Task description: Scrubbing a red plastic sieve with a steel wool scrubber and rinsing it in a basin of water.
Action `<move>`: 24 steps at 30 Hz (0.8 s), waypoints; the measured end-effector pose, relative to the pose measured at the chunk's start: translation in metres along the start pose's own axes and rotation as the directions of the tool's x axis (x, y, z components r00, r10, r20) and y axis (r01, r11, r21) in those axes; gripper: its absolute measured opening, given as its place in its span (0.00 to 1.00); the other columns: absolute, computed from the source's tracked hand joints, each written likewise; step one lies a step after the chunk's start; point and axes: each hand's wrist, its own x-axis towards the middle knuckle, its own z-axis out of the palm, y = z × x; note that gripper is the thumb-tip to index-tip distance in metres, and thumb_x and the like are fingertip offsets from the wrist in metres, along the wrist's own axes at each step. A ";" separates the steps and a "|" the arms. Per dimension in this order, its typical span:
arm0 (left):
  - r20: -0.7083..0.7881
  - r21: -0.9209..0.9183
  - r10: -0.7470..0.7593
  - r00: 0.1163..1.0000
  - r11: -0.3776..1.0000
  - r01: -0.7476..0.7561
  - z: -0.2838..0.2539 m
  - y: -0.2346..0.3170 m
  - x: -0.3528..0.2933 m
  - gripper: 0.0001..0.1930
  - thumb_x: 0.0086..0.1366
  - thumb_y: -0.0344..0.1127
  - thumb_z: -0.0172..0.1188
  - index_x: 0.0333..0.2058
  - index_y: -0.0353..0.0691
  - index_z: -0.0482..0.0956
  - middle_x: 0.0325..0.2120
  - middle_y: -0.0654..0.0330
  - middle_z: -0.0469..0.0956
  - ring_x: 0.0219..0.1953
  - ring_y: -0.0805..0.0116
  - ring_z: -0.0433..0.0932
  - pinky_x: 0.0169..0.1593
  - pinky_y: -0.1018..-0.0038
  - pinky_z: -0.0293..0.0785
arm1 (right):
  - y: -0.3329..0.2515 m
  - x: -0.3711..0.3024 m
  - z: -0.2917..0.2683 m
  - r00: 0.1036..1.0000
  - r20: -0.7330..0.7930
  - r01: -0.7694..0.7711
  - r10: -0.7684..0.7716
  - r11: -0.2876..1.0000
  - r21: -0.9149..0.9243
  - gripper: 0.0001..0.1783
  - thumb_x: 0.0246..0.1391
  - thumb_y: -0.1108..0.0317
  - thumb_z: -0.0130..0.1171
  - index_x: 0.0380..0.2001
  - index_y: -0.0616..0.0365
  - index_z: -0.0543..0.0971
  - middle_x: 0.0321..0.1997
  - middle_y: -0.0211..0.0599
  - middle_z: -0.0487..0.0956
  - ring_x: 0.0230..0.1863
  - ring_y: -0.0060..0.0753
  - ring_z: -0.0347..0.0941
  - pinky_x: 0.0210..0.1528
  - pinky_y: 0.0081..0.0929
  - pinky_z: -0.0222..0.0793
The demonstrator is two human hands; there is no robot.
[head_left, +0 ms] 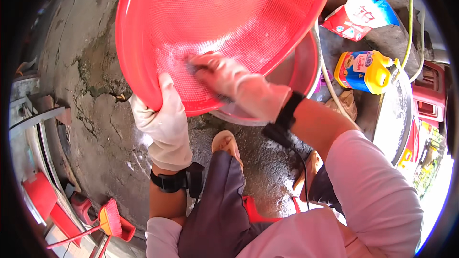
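Note:
A large red plastic colander (205,28) with a mesh wall and smooth rim is tilted up in front of me. My left hand (165,110), in a pale glove, grips its lower left rim, thumb inside and fingers under the outside. Inside the mesh, near the lower edge, my gloved right hand (224,74) is closed round a dark scrubber (197,66). Motion smears this hand, so the scrubber's exact form is unclear. Behind the colander, a round red and grey basin (311,62) is partly hidden.
To the right stand a yellow detergent jug (367,72) and a red, white and blue detergent bag (361,14). A hose (410,28) runs nearby, beside a large round metal-rimmed tub (394,114). Wet cracked concrete (86,76) lies left. A broom (110,217) rests at lower left.

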 end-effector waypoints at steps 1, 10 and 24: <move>0.002 0.006 0.000 1.000 1.000 0.000 -0.001 0.000 -0.003 0.12 0.62 0.21 0.61 0.21 0.39 0.72 0.21 0.70 0.74 0.25 0.85 0.67 0.29 0.82 0.64 | 0.013 0.000 -0.012 0.989 0.059 -0.125 0.136 0.979 -0.162 0.19 0.55 0.64 0.60 0.51 0.48 0.80 0.47 0.42 0.82 0.49 0.43 0.78 0.55 0.35 0.73; -0.133 0.002 -0.047 0.990 0.999 0.047 -0.001 -0.003 -0.011 0.14 0.62 0.20 0.60 0.19 0.41 0.70 0.20 0.71 0.72 0.23 0.85 0.67 0.28 0.81 0.64 | -0.001 -0.013 -0.011 0.982 0.102 -0.158 0.162 0.986 -0.044 0.18 0.58 0.63 0.57 0.52 0.41 0.79 0.49 0.43 0.81 0.53 0.40 0.77 0.58 0.33 0.71; -0.079 0.156 -0.057 0.995 0.985 0.069 -0.013 -0.022 -0.010 0.13 0.61 0.21 0.62 0.20 0.40 0.71 0.20 0.71 0.73 0.24 0.85 0.66 0.27 0.80 0.64 | 0.037 0.017 -0.032 0.880 0.260 -0.264 0.396 0.866 -0.426 0.17 0.60 0.65 0.51 0.51 0.50 0.79 0.43 0.43 0.83 0.44 0.47 0.80 0.48 0.35 0.75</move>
